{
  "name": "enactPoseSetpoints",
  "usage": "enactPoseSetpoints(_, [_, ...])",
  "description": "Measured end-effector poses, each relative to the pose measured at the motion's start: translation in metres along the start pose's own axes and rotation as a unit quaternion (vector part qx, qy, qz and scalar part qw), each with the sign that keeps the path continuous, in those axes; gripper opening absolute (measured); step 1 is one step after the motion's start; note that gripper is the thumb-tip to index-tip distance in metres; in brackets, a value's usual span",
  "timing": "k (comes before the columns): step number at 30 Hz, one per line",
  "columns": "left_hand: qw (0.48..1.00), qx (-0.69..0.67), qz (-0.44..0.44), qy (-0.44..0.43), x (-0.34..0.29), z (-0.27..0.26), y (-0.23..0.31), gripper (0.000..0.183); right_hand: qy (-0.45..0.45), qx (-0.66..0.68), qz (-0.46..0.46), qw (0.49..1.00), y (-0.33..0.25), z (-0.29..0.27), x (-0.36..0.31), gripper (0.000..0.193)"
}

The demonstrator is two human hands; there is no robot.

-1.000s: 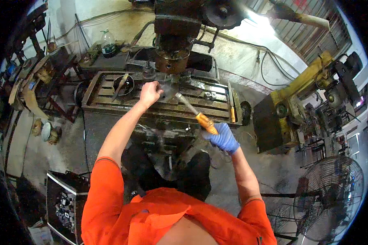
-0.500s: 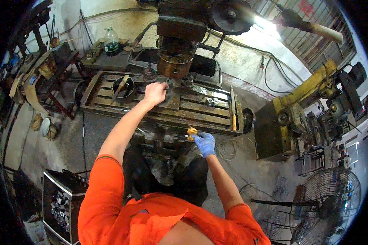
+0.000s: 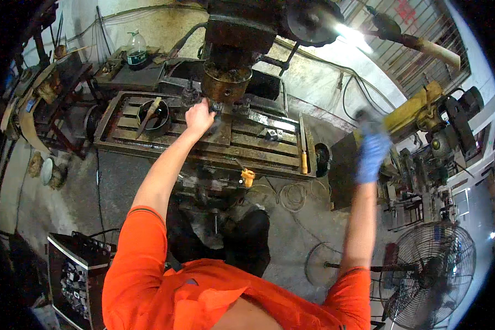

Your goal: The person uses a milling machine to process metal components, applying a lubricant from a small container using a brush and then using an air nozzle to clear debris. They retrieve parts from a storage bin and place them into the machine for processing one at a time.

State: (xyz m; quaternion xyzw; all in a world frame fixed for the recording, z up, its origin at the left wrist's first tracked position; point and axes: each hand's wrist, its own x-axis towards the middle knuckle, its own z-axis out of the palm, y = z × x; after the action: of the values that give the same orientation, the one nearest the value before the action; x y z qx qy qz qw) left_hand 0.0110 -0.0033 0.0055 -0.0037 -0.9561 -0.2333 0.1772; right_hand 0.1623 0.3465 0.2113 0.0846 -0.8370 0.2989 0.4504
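Note:
My left hand [image 3: 199, 118], bare, is closed beside the vise-like metal fixture [image 3: 216, 108] under the machine's round spindle head [image 3: 226, 82]. What its fingers grip is hidden. My right hand [image 3: 374, 151], in a blue glove, is raised at the right, off the table, in front of the yellow machine. Motion smears its fingers and a dark patch at their tips. A yellow-orange handle [image 3: 247, 177] sticks out at the front of the slotted machine table [image 3: 165, 147], with no hand on it.
On the table are a black pan [image 3: 158, 127] with a brush [image 3: 148, 116], small metal blocks [image 3: 271, 134] and a wooden-handled tool [image 3: 304, 162]. A yellow machine [image 3: 407, 113] stands right, a floor fan [image 3: 432, 269] lower right, a box of metal pieces [image 3: 74, 280] lower left.
My right hand has left the yellow-orange handle and swung up to the right. My left hand stays closed by the spindle. The view has shifted slightly.

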Motion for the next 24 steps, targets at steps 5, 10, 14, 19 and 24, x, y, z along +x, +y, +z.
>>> enactPoseSetpoints(5, [1.000,-0.007,0.016,0.020,0.004,0.009,0.001,0.042,0.079,0.319,-0.131,0.935,-0.106,-0.051,0.145,0.032])
enactPoseSetpoints(10, [0.999,0.010,0.002,0.042,0.000,0.008,-0.013,0.045,0.089,0.550,0.005,0.830,-0.097,-0.045,0.102,0.027])
enactPoseSetpoints(14, [0.998,-0.015,0.043,0.053,0.003,0.017,-0.011,0.042,0.155,0.215,-0.129,0.956,-0.078,-0.022,0.009,0.035])
enactPoseSetpoints(19, [0.998,-0.023,0.057,0.030,0.008,0.015,-0.015,0.040,0.180,0.192,-0.119,0.957,-0.083,-0.015,-0.002,0.026])
enactPoseSetpoints(24, [0.997,0.004,0.042,-0.063,0.012,-0.009,-0.002,0.036,0.133,0.157,-0.129,0.970,-0.082,-0.033,0.021,0.031])
